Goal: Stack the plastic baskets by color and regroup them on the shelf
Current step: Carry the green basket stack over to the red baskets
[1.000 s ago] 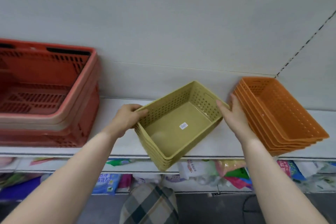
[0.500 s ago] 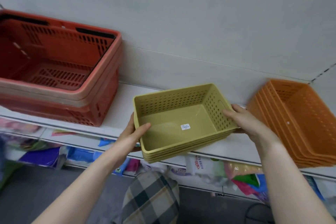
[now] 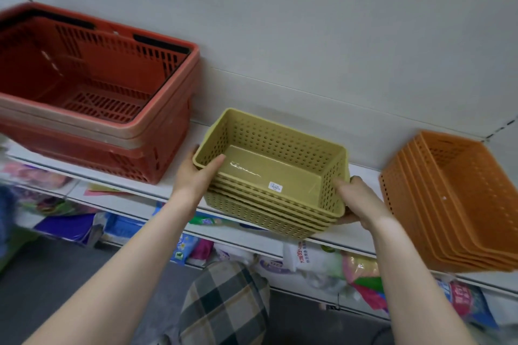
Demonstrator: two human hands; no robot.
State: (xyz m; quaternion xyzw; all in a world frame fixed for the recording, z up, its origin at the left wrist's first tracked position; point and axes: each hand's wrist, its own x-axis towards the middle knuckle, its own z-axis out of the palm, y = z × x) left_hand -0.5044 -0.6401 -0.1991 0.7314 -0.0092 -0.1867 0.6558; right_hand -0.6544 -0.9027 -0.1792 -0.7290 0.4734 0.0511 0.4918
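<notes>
Both hands (image 3: 196, 176) around yellow-green basket stack (image 3: 276, 176)

red baskets (image 3: 92, 98) — cut off left | orange baskets (image 3: 454, 204) — cut off right

The yellow-green baskets (image 3: 276, 176) are perforated plastic, their solid floor smooth and faintly glossy, with a paper sticker (image 3: 275, 187) on it. At three o'clock, the orange baskets (image 3: 459, 202) are matt perforated plastic. At ten o'clock, the red baskets (image 3: 92, 92) are slotted plastic with scuffed, dulled rims. The shelf (image 3: 179, 131) looks smooth, matt white.
</notes>
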